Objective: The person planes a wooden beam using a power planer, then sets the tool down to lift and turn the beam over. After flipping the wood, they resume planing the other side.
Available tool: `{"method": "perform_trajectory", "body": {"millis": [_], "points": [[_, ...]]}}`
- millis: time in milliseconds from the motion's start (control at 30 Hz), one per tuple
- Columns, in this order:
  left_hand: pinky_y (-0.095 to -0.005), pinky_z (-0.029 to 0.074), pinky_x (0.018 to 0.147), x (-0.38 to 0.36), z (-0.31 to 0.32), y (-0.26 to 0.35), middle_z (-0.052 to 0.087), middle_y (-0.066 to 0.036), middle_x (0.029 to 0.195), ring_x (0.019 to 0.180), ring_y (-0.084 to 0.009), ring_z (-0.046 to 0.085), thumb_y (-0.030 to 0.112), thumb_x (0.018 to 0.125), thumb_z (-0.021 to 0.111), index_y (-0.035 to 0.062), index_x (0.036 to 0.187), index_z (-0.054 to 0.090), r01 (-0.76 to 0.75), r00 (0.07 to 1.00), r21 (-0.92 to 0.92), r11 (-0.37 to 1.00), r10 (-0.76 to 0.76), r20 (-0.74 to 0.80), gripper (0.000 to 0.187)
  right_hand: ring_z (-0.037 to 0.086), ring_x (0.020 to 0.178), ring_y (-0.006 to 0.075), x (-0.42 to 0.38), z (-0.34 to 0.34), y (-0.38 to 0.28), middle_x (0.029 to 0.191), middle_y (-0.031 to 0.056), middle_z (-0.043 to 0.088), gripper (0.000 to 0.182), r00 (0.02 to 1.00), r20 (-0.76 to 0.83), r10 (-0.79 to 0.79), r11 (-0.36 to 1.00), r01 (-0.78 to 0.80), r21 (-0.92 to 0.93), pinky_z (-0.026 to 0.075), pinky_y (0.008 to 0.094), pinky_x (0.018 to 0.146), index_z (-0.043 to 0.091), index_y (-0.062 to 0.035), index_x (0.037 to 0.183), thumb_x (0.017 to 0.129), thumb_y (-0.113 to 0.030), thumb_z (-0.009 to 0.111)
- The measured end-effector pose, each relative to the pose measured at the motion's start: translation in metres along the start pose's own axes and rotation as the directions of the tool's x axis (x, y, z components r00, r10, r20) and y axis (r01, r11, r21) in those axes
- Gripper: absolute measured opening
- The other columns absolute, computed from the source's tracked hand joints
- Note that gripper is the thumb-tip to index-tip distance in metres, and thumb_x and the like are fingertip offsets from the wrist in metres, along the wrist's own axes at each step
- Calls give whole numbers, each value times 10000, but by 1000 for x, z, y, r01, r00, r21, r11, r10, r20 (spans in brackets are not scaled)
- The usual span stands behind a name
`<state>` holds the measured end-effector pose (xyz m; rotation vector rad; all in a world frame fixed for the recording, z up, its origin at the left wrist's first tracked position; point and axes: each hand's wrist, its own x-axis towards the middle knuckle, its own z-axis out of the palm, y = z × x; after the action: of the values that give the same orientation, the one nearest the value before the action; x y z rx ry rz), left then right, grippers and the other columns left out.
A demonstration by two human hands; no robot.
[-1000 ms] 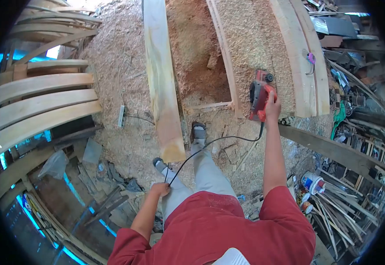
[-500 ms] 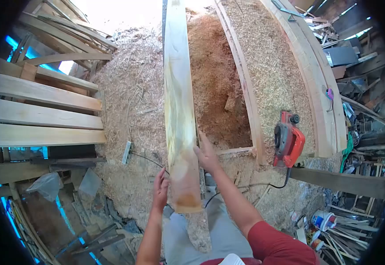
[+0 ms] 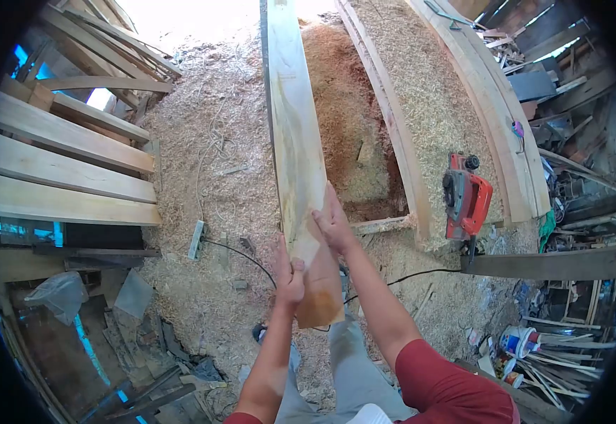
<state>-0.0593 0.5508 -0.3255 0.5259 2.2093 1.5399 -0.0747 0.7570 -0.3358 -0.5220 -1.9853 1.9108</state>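
Note:
A long pale wooden plank [image 3: 295, 134] runs away from me up the middle of the head view, its near end stained orange-brown. My left hand [image 3: 290, 274] grips the plank's left edge close to that end, thumb over the top face. On the opposite edge, a little farther up, my right hand [image 3: 333, 225] is closed round the plank with its thumb on top. The undersides of both hands' grips are hidden by the wood. A red electric planer [image 3: 466, 198] rests to the right, apart from my hands, with a black cord trailing from it.
Several planks [image 3: 67, 166] lie stacked at the left. A wooden frame [image 3: 386, 106] borders a reddish sawdust hollow right of the plank. Curved boards [image 3: 488, 106] lie farther right. A power strip [image 3: 195, 240] sits on the shavings; a paint bucket [image 3: 519, 340] stands lower right.
Both hands have come from beside the plank to gripping its edges. The plank's near end has shifted right in view. One foot now shows at the left, and the camera view has shifted slightly.

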Motion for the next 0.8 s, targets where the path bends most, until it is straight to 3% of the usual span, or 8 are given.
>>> {"method": "perform_trajectory", "body": {"millis": [133,200,400,533,600,733,800], "points": [[-493,-37,1276,-12,18,6,199,-182,1729,1616,-378,40,180,1069,453,5,1659,161,-23,999,6,1000,23,-25,681,317,1530,233,-4,-17,-1,1680,187,293,819,1000,6,15,996,-15,-84,256,350,1247,143,-4,1661,993,-47,616],[-569,-84,1254,-15,25,10,172,-178,1738,1611,-414,36,146,1059,422,20,1665,129,-22,1000,-66,998,21,-15,685,316,1530,230,-6,-23,0,1680,188,295,823,1000,14,7,995,-5,-102,254,349,1247,141,0,1660,988,-40,616],[-548,-92,1257,-13,31,17,196,-195,1727,1614,-365,93,160,1056,408,8,1661,127,16,1000,-114,993,-16,1,684,297,1545,254,-5,-31,-5,1683,197,288,833,998,11,66,994,-65,-85,246,364,1257,155,29,1650,971,-55,630],[-550,-90,1258,-11,31,18,201,-195,1726,1614,-357,105,173,1058,409,6,1660,131,44,999,-96,994,-44,2,684,267,1561,277,-1,-34,7,1692,215,260,845,999,13,33,981,-30,-192,226,379,1266,160,45,1642,963,-79,649],[-441,-48,1282,-8,30,23,226,-184,1717,1590,-283,190,151,1064,424,-35,1651,144,74,997,-127,989,-75,0,676,256,1566,284,1,-35,12,1694,221,251,851,999,13,31,980,-28,-197,219,385,1269,160,48,1641,962,-86,655],[-445,-17,1287,-4,27,29,205,-163,1727,1588,-279,195,146,1067,427,-33,1651,151,81,997,-116,990,-81,7,671,235,1574,318,4,-36,6,1689,238,249,860,998,11,59,969,-54,-242,206,411,1273,165,40,1642,958,-99,668],[-480,-37,1281,-3,27,25,217,-182,1725,1614,-337,114,196,1069,455,-35,1637,205,78,997,-145,986,-81,-14,662,236,1573,331,5,-36,0,1684,243,255,861,997,7,81,968,-77,-240,203,419,1274,167,37,1642,958,-102,671]]}}
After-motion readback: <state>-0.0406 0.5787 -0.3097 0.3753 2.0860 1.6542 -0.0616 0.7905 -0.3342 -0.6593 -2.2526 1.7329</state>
